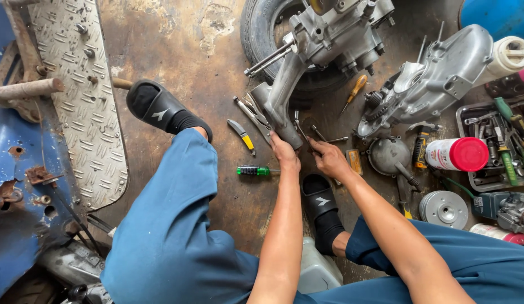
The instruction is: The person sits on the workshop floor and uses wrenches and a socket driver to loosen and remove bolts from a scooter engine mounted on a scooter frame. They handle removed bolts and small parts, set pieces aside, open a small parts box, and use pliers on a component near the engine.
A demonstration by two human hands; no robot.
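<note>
casing (284, 95) lay on floor (217, 67), long axis slanting from near end at hands up-right to tyre (256, 28) | left hand (284, 153) closed on near end, nearer | right hand (328, 159) just beside, fingers curled, hold unclear

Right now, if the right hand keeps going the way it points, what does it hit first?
Right hand points up-left toward the grey engine casing arm. It would likely meet that arm's lower end first, with loose metal tools lying close by; depth is unclear.
</note>
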